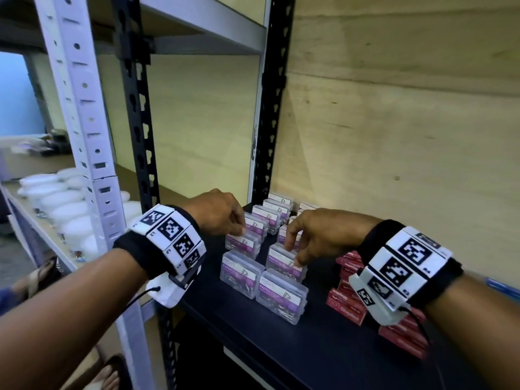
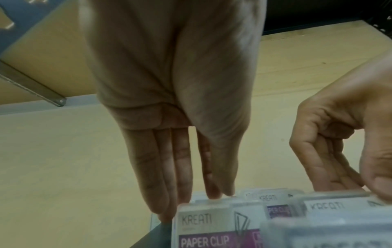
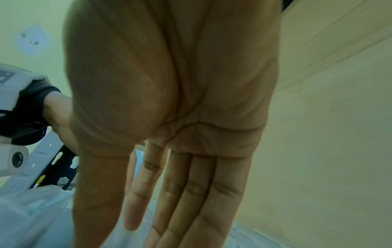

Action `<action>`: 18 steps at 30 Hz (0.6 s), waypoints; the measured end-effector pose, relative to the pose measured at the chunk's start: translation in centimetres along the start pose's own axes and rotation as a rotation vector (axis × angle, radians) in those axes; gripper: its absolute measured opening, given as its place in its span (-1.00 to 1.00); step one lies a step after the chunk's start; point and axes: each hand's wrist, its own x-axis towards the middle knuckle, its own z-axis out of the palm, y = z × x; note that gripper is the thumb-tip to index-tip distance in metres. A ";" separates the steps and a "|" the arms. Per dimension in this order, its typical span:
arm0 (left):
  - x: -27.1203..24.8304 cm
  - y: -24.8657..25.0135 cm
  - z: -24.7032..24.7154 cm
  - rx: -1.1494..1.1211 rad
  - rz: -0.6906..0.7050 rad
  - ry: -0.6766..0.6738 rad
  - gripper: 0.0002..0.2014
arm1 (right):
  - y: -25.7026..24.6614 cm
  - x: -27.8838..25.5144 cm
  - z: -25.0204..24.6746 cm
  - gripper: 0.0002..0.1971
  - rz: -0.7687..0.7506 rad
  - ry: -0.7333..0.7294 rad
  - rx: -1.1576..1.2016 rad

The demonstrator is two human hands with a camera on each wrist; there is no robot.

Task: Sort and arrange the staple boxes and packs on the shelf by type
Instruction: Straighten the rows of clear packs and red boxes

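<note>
Clear plastic paper clip boxes with purple labels stand in two rows on the black shelf (image 1: 281, 347). My left hand (image 1: 240, 230) reaches down on the left row, its straight fingertips (image 2: 212, 196) resting on the top edge of a box (image 1: 243, 243). My right hand (image 1: 292, 253) pinches a box (image 1: 284, 263) in the right row, thumb in front and fingers behind. Two more boxes (image 1: 281, 296) stand nearest me. Red staple boxes (image 1: 347, 302) are stacked to the right, partly hidden under my right wrist.
A black upright (image 1: 138, 108) and a white upright (image 1: 90, 136) stand to the left. White round containers (image 1: 62, 204) fill the neighbouring shelf. A wooden panel (image 1: 394, 122) backs the shelf. Something blue (image 1: 503, 287) lies at the far right.
</note>
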 end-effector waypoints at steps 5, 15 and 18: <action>-0.4 1.1 -0.2 -0.004 -0.006 -0.056 -0.86 | 0.2 -1.2 0.2 -0.77 -0.004 -0.025 0.049; -1.4 3.2 -0.3 0.045 -0.034 -0.101 -0.92 | 0.0 -3.2 0.5 -0.72 -0.021 -0.089 0.107; -1.7 3.3 -0.5 0.059 -0.041 -0.107 -0.91 | 0.0 -3.6 0.6 -0.74 -0.034 -0.099 0.130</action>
